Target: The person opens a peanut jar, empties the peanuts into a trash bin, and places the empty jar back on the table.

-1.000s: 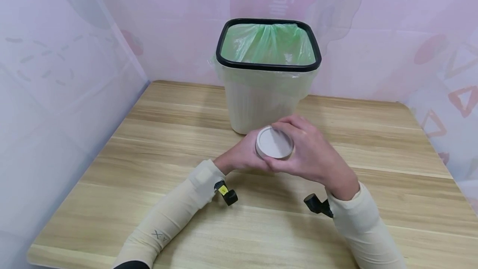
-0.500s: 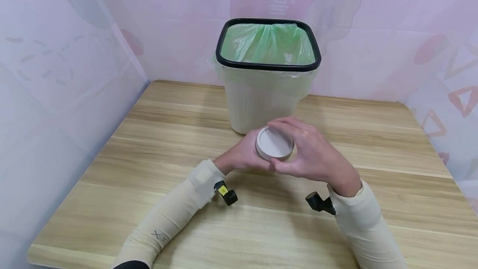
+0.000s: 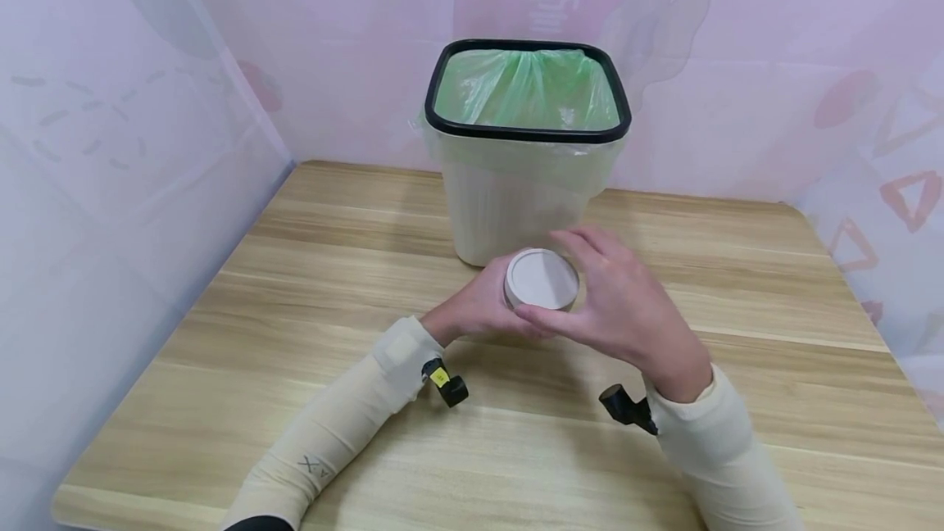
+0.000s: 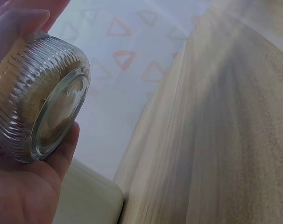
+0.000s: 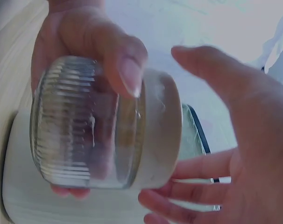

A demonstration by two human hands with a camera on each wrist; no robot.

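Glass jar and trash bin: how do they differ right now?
The jar is clear, ribbed glass; the bin is off-white with a black rim. A pale lid covers the jar, while the bin is open and lined with a green bag. The left hand grips the jar; the larger bin stands on the table. Both show their tops to the head camera.
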